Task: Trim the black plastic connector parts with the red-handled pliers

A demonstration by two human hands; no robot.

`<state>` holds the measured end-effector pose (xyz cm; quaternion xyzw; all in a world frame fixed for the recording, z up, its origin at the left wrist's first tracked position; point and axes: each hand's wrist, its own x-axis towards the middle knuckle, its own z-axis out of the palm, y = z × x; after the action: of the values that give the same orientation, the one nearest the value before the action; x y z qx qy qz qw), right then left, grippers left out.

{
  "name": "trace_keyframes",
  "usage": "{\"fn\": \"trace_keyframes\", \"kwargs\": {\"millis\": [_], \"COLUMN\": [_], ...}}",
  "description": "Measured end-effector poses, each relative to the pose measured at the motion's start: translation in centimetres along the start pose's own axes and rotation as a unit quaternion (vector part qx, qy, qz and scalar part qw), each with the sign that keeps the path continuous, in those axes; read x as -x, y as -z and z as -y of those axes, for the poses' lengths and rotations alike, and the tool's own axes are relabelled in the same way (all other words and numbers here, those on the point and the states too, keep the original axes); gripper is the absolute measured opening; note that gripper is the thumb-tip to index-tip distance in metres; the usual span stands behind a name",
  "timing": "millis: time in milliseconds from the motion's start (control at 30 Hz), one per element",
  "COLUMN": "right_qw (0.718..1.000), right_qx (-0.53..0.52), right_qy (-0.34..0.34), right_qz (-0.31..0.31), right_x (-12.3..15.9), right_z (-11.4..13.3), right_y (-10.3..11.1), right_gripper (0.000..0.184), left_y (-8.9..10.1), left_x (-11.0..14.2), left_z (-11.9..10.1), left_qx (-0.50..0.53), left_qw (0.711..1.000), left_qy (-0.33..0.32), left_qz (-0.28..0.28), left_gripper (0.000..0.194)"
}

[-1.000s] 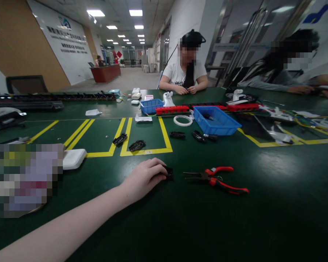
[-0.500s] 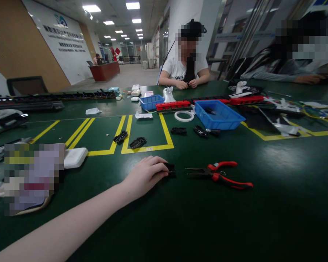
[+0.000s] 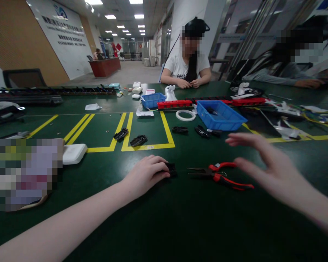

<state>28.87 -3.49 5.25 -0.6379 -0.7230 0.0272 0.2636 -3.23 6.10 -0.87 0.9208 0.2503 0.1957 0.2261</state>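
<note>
My left hand (image 3: 150, 171) rests on the green table with its fingers closed on a small black plastic part (image 3: 171, 169), much of which they cover. To the right of that part lie red-and-black long-nose pliers (image 3: 215, 173), jaws pointing left and handles spread. Over the handle ends hovers my right hand (image 3: 265, 167), blurred at the fingertips, thumb and fingers apart with nothing between them. Similar black parts (image 3: 139, 141) lie farther back, near the yellow tape lines.
Beyond the pliers stand a large blue bin (image 3: 220, 115) and a smaller blue bin (image 3: 153, 100). A roll of white tape (image 3: 186, 115) lies between them. At left are a phone-like object (image 3: 32, 174) and a white case (image 3: 74, 153). A person (image 3: 190, 54) sits opposite.
My right hand has come into view from the right and is now over the pliers' handles. My left hand keeps its hold on the black part.
</note>
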Motion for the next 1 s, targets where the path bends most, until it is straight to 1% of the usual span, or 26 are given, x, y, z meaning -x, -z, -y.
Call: {"fn": "trace_keyframes", "kwargs": {"millis": [67, 133, 200, 267, 333, 400, 467, 600, 633, 667, 733, 800, 867, 933, 1000], "right_qw": [0.997, 0.993, 0.994, 0.994, 0.996, 0.997, 0.999, 0.997, 0.994, 0.991, 0.982, 0.969, 0.947, 0.909, 0.874], "right_qx": [0.036, 0.062, 0.058, 0.054, 0.041, 0.017, -0.012, -0.047, -0.058, -0.082, -0.142, -0.197, -0.264, -0.347, -0.408], "right_qy": [0.024, 0.029, 0.014, 0.002, -0.015, -0.033, -0.036, -0.016, -0.023, -0.036, -0.077, -0.116, -0.158, -0.205, -0.241], "right_qz": [0.061, 0.098, 0.095, 0.092, 0.084, 0.062, 0.025, -0.065, -0.087, -0.095, -0.095, -0.089, -0.096, -0.107, -0.107], "right_x": [1.1, 2.5, 3.7, 4.4, 4.6, 4.5, 4.4, 4.3, 4.3, 4.3, 4.1, 3.7, 3.2, 2.6, 2.1], "right_z": [-2.1, -4.3, -6.0, -6.5, -6.0, -4.9, -3.7, -1.4, -0.9, -0.3, 0.6, 1.5, 2.1, 2.7, 3.3], "right_y": [-1.3, -2.5, -3.2, -3.3, -3.2, -3.0, -3.0, -2.6, -2.4, -2.3, -2.1, -2.1, -2.5, -3.1, -3.8], "right_gripper": [0.066, 0.076, 0.077, 0.075, 0.075, 0.077, 0.079, 0.075, 0.076, 0.079, 0.085, 0.086, 0.08, 0.071, 0.065], "left_y": [0.1, 0.2, 0.4, 0.4, 0.4, 0.3, 0.2, 0.1, 0.1, 0.2, 0.2, 0.3, 0.4, 0.4, 0.4], "left_x": [0.0, 0.0, 0.0, 0.0, 0.0, 0.0, 0.1, 0.0, 0.0, 0.0, -0.1, 0.0, 0.0, 0.1, 0.1], "left_z": [-0.2, -0.4, -0.6, -0.7, -0.7, -0.7, -0.6, -0.4, -0.5, -0.5, -0.7, -0.9, -1.1, -1.2, -1.2], "left_qx": [0.003, 0.006, 0.006, 0.006, 0.007, 0.008, 0.007, -0.001, -0.002, -0.002, -0.001, -0.002, -0.001, 0.001, 0.001], "left_qw": [1.0, 1.0, 1.0, 1.0, 1.0, 1.0, 1.0, 1.0, 1.0, 1.0, 1.0, 1.0, 1.0, 1.0, 0.999], "left_qy": [0.007, 0.01, 0.009, 0.009, 0.009, 0.007, -0.002, -0.014, -0.014, -0.013, -0.007, 0.004, 0.019, 0.029, 0.033], "left_qz": [0.002, 0.002, 0.002, 0.002, 0.0, -0.001, -0.003, 0.0, 0.003, 0.005, 0.009, 0.007, 0.005, 0.005, 0.008], "left_gripper": [0.01, 0.01, 0.009, 0.008, 0.007, 0.007, 0.008, 0.008, 0.008, 0.007, 0.009, 0.016, 0.022, 0.024, 0.023]}}
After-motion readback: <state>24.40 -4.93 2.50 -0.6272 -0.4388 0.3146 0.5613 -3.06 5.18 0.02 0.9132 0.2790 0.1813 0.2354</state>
